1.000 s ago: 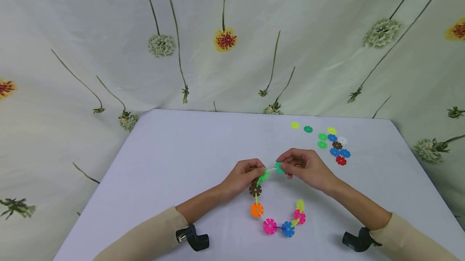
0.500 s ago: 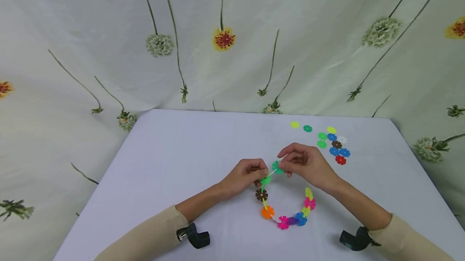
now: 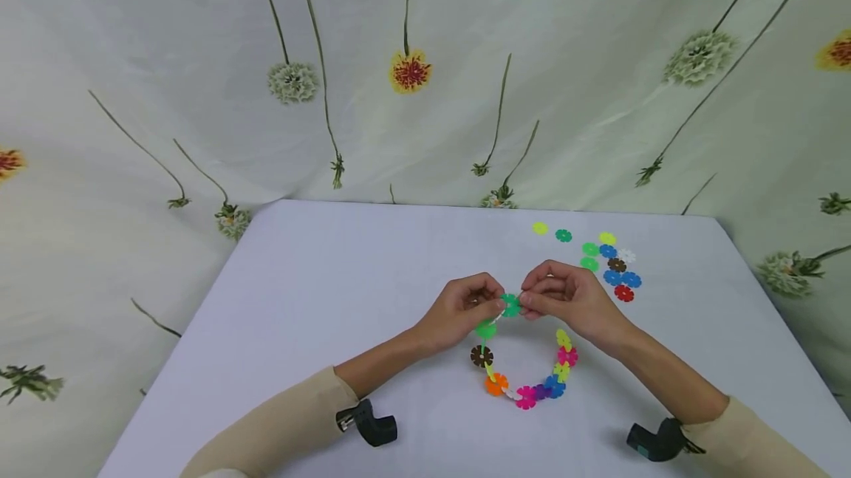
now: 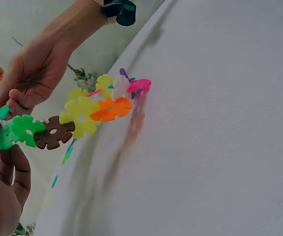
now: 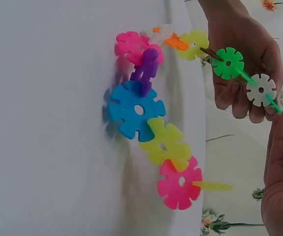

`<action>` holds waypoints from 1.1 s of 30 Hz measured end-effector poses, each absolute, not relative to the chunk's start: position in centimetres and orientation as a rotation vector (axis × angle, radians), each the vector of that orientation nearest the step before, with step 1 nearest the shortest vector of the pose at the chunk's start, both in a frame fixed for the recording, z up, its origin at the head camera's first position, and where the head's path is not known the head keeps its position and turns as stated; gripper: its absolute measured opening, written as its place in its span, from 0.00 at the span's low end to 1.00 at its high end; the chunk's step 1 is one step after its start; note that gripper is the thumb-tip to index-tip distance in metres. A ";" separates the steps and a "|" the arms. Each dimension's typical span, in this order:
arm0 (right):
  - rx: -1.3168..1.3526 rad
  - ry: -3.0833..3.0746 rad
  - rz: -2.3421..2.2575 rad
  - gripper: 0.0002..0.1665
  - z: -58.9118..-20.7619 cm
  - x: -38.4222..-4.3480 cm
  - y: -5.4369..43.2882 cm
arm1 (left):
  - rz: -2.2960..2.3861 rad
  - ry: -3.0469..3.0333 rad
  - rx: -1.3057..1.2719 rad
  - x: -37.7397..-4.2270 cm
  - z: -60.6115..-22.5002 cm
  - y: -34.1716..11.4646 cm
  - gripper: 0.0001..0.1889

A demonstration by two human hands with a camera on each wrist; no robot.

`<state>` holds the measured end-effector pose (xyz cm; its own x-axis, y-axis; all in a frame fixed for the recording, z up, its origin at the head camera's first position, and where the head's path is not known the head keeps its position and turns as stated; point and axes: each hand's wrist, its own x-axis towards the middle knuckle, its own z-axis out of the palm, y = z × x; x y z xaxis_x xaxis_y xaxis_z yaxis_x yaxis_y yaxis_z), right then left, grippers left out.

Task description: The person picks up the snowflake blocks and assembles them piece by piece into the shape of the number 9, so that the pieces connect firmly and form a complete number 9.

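A curved chain [image 3: 496, 384] of colourful notched interlocking discs hangs over the table between the two hands. My left hand [image 3: 462, 312] pinches it at its upper left end, where a white disc [image 5: 261, 90] joins a bright green disc [image 5: 228, 63]. On that white disc sits a teal-green interlocking disc [image 3: 510, 305], seen edge-on in the right wrist view. My right hand [image 3: 564, 299] pinches this teal-green disc by its right edge with thumb and fingertips. Brown, yellow, orange, white, pink, purple and blue discs follow along the curve. The free end, a yellow disc [image 3: 563, 338], hangs below the right hand.
Several loose discs lie at the back right of the white table [image 3: 332, 264], among them a red disc [image 3: 623, 293], a brown disc [image 3: 617, 265] and a yellow disc [image 3: 540, 228]. A flowered cloth [image 3: 425, 131] hangs behind the table.
The left hand has moved up and right, its fingertips now at the teal-green disc. The right hand has shifted slightly right to that disc's edge. The chain's free end has swung up and right.
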<state>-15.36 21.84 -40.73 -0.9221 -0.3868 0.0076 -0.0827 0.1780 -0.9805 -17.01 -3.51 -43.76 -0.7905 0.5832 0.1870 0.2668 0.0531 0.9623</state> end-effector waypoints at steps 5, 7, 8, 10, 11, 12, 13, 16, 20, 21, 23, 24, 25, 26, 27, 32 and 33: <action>-0.437 2.287 -1.852 0.15 -40.4 -15.6 23.5 | 1.801 2.100 0.744 -17.0 -44.1 -4.0 0.07; -0.430 2.403 -1.822 0.15 -40.3 -16.1 24.5 | 1.801 2.098 0.699 -17.0 -44.2 -4.3 0.07; -0.413 2.469 -1.792 0.15 -40.4 -16.3 25.0 | 1.806 2.093 0.680 -17.1 -44.3 -4.5 0.07; -0.351 2.606 -1.700 0.16 -40.7 -17.0 26.3 | 1.817 2.074 0.649 -17.1 -44.3 -4.8 0.08; -0.317 2.671 -1.634 0.17 -40.9 -17.4 27.0 | 1.822 2.065 0.643 -17.1 -44.3 -4.9 0.08; -0.271 2.734 -1.557 0.18 -41.2 -17.8 27.7 | 1.827 2.055 0.639 -17.0 -44.2 -4.9 0.09; -0.232 2.783 -1.472 0.19 -41.4 -18.2 28.5 | 1.831 2.045 0.635 -17.0 -44.2 -4.9 0.09; -0.163 2.891 -1.218 0.19 -42.3 -19.4 30.4 | 1.835 2.025 0.625 -16.9 -44.1 -5.0 0.10; -0.152 2.955 -0.977 0.19 -43.5 -20.7 31.9 | 1.835 2.013 0.604 -16.9 -44.2 -5.0 0.10; -0.157 2.958 -0.945 0.20 -43.8 -21.0 32.2 | 1.833 2.013 0.600 -16.9 -44.3 -5.0 0.10; -0.164 2.970 -0.890 0.21 -44.3 -21.6 32.3 | 1.830 2.010 0.592 -16.9 -44.3 -5.1 0.10; -0.167 2.980 -0.865 0.22 -44.5 -21.8 32.4 | 1.828 2.013 0.591 -16.9 -44.4 -5.1 0.10; -0.167 2.990 -0.842 0.22 -44.6 -22.1 32.3 | 1.827 2.016 0.587 -16.9 -44.5 -5.1 0.10; -0.165 2.997 -0.830 0.22 -44.7 -22.3 32.2 | 1.826 2.019 0.585 -16.9 -44.6 -5.2 0.10; -0.166 3.006 -0.819 0.22 -44.8 -22.5 32.1 | 1.824 2.021 0.582 -16.9 -44.6 -5.2 0.10; -0.149 3.022 -0.802 0.22 -44.8 -23.1 31.6 | 1.821 2.025 0.570 -17.1 -44.7 -5.2 0.10; -0.146 3.022 -0.807 0.22 -44.8 -23.1 31.6 | 1.819 2.026 0.567 -17.1 -44.7 -5.2 0.10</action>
